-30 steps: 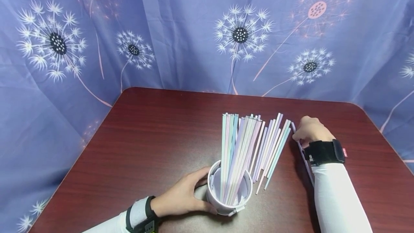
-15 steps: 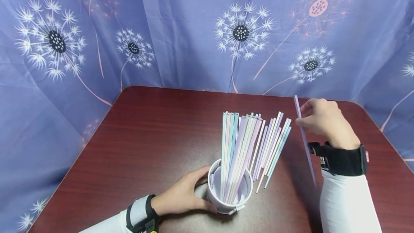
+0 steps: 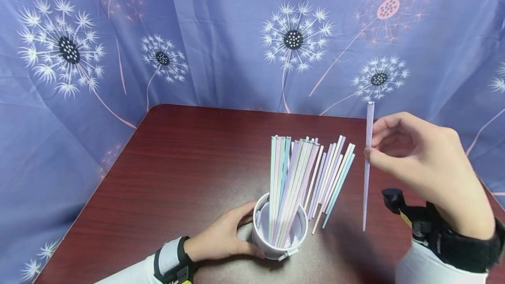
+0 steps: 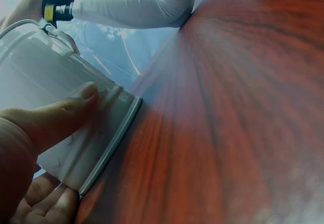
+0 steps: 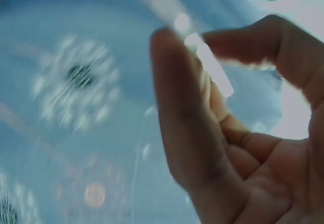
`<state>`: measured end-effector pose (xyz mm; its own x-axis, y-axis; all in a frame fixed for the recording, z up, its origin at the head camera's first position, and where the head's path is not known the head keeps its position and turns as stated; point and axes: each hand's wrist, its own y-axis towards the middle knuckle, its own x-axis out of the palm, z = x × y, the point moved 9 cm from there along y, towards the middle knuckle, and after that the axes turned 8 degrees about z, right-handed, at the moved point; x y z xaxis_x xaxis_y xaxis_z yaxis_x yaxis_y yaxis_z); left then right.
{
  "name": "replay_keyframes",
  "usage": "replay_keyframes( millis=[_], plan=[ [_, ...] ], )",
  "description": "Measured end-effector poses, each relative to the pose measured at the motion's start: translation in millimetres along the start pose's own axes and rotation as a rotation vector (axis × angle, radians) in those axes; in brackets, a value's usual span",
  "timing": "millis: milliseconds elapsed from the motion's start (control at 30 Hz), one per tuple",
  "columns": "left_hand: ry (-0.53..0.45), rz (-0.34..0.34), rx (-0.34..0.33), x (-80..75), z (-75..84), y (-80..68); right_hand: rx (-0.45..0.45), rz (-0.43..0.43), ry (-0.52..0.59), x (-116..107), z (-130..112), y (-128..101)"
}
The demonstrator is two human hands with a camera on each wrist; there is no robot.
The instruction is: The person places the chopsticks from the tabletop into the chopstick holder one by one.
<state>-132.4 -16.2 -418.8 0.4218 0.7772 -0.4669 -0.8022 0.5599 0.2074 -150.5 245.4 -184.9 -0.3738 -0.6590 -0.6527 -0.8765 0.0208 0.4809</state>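
Note:
My left hand point(image 3: 222, 236) grips a white cup-like container point(image 3: 280, 251) from its left side, thumb in front and fingers behind. In the left wrist view the thumb lies along the wall of the container point(image 4: 45, 77), which stands on the table. Several pastel chopsticks point(image 3: 292, 187) stand in it, leaning slightly right. My right hand point(image 3: 426, 157) pinches a lilac chopstick point(image 3: 368, 165) between thumb and fingers, nearly upright, narrow end down, above the table's right part. The right wrist view shows the chopstick point(image 5: 215, 70), blurred, between the fingertips.
More pastel chopsticks point(image 3: 333, 183) lie side by side on the dark red wooden table point(image 3: 205, 157), just right of the container. A blue cloth point(image 3: 229, 47) with dandelion prints hangs behind the table and along its left side.
My right hand has lifted the lilac chopstick off the table, brought it closer to the camera and turned it upright. The left hand has stayed on the container.

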Motion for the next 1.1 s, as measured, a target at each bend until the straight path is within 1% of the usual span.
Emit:
replay_keyframes(
  millis=[33, 100, 133, 167, 233, 267, 333, 367, 400, 467, 533, 600, 667, 767, 833, 900, 967, 1067, 1100],
  plan=[
    [0.000, -0.001, -0.004, 0.1, -0.4, -0.1, -0.005, -0.035, 0.080, 0, -5, -4],
    [0.004, -0.001, -0.012, 0.1, -1.2, -0.2, -0.003, -0.105, 0.287, 0, -11, -11],
    [0.003, -0.001, -0.015, 0.0, -1.5, 0.0, -0.002, -0.132, 0.400, 0, -12, -14],
    [0.000, -0.001, -0.018, -0.2, -1.8, 0.2, -0.016, -0.150, 0.536, 0, -14, -15],
    [-0.002, 0.000, -0.024, -0.4, -2.2, 0.5, -0.081, -0.163, 0.810, -3, -17, -17],
    [-0.002, 0.000, -0.026, -0.4, -2.3, 0.5, -0.119, -0.155, 0.927, -4, -18, -17],
    [-0.001, -0.001, -0.028, -0.3, -2.4, 0.3, -0.197, -0.145, 1.094, -6, -22, -17],
    [0.000, 0.000, -0.029, -0.3, -2.6, 0.3, -0.233, -0.148, 1.150, -6, -25, -17],
    [0.003, 0.000, -0.030, -0.3, -2.6, 0.2, -0.257, -0.145, 1.174, -5, -27, -17],
    [0.007, -0.001, -0.031, -0.2, -2.6, 0.0, -0.281, -0.151, 1.168, -2, -32, -17],
    [0.011, 0.000, -0.031, -0.3, -2.6, 0.0, -0.299, -0.178, 1.123, 3, -37, -18],
    [0.010, -0.001, -0.032, -0.4, -2.2, 0.0, -0.287, -0.203, 1.041, 8, -40, -18],
    [0.005, -0.002, -0.032, -0.5, -2.3, 0.1, -0.251, -0.231, 0.939, 14, -42, -18],
    [-0.005, -0.004, -0.031, -0.8, -2.5, 0.5, -0.169, -0.276, 0.762, 25, -43, -18],
    [-0.001, -0.001, -0.027, -1.0, -2.6, 0.9, -0.134, -0.304, 0.652, 33, -43, -17],
    [0.006, 0.001, -0.020, -1.0, -2.8, 1.1, -0.120, -0.325, 0.581, 39, -43, -16],
    [0.013, 0.002, -0.012, -0.6, -2.9, 1.2, -0.119, -0.340, 0.548, 43, -43, -15],
    [0.019, 0.005, -0.010, -0.2, -3.5, 1.0, -0.152, -0.370, 0.570, 46, -44, -14],
    [0.019, 0.006, -0.012, -0.1, -3.8, 0.8, -0.147, -0.378, 0.546, 47, -43, -14]
  ],
)
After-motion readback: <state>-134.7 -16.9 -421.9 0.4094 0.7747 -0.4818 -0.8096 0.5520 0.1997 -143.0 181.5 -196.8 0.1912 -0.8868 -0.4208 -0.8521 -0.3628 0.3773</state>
